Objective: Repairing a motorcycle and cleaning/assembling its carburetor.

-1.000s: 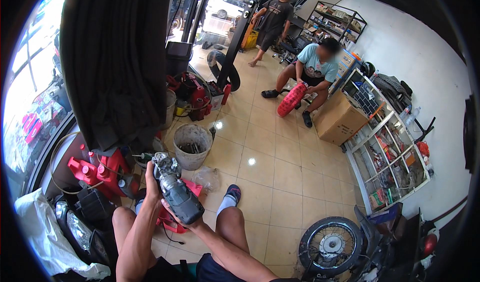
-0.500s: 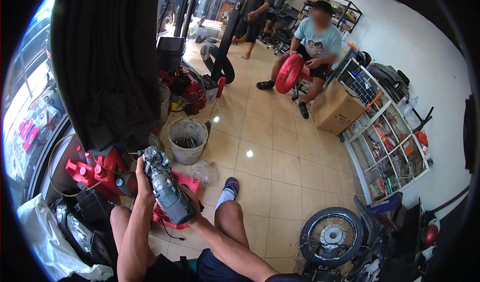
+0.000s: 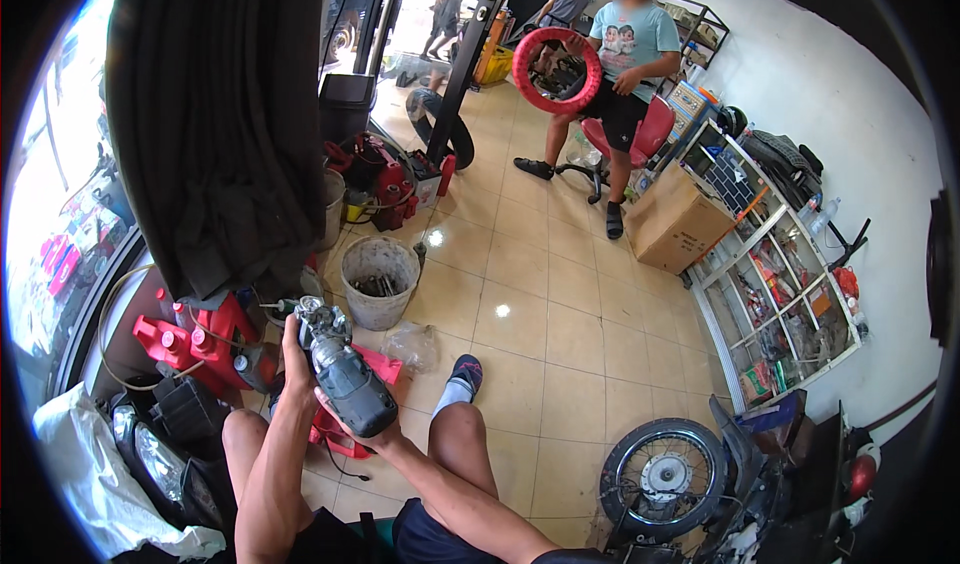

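Observation:
A motor-like unit [image 3: 357,394] lies tilted across my two hands, with a dark rounded housing at the near end and a silver metal head with fittings at the far end. My left hand [image 3: 296,360] is closed along its left side, next to the metal head. From below, my right hand [image 3: 368,436] grips the dark housing; most of its fingers are hidden. Beneath the unit, red plastic parts [image 3: 345,446] and a black cord end [image 3: 355,476] lie on the floor between my legs. A pink-red sheet [image 3: 380,364] lies just beyond.
A dirty bucket [image 3: 380,304] with metal pieces stands ahead. Red jugs [image 3: 215,349] and a headlight [image 3: 160,464] crowd the left. Dark cloth [image 3: 215,164] hangs above them. At right are a motorcycle wheel [image 3: 663,474] and shelving [image 3: 770,299]. A person holds a red ring-shaped object [image 3: 522,74].
The unit has turned slightly in my hands, its dark housing now facing up more. The person across the room has stood up from the chair and raised the red ring. Another person moved away.

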`<control>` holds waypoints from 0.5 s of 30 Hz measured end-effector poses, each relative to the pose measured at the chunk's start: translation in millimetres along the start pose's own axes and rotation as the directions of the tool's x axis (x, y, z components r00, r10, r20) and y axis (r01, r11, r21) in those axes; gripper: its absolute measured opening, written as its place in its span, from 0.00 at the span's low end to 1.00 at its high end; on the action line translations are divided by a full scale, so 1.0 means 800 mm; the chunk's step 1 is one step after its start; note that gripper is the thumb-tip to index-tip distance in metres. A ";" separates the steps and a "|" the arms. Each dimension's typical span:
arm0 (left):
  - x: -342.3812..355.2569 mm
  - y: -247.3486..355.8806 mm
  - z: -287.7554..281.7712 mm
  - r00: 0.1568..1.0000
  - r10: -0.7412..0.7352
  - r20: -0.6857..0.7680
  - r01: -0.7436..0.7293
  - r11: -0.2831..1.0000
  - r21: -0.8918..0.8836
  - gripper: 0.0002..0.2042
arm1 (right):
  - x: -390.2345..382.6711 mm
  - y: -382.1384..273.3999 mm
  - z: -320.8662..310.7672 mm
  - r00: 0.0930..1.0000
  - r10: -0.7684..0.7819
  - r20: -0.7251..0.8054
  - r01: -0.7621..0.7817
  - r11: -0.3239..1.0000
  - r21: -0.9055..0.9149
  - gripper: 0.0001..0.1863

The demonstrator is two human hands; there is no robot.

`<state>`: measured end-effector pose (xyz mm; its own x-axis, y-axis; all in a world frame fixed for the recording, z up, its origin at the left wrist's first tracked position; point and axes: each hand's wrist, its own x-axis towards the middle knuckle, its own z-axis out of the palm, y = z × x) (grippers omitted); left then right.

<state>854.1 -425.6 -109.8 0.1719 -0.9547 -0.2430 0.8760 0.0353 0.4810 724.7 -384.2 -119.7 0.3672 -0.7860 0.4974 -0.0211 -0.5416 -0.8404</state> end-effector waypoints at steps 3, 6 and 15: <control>-0.002 0.001 0.004 1.000 0.003 -0.010 -0.003 1.000 0.004 0.22 | 0.002 -0.002 0.002 0.999 -0.039 -0.006 0.039 0.997 -0.067 0.13; -0.004 0.001 0.006 1.000 0.021 -0.019 -0.021 1.000 0.009 0.23 | 0.003 -0.008 0.003 0.999 -0.042 0.031 0.046 0.993 -0.111 0.14; -0.006 0.002 0.002 1.000 -0.023 0.014 0.023 1.000 0.005 0.23 | 0.008 -0.005 -0.002 0.999 -0.031 0.019 0.030 0.998 0.061 0.14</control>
<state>854.3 -421.7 -106.5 0.1458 -0.9592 -0.2422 0.8774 0.0122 0.4796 725.6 -387.1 -112.7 0.3850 -0.7632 0.5189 0.0463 -0.5456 -0.8368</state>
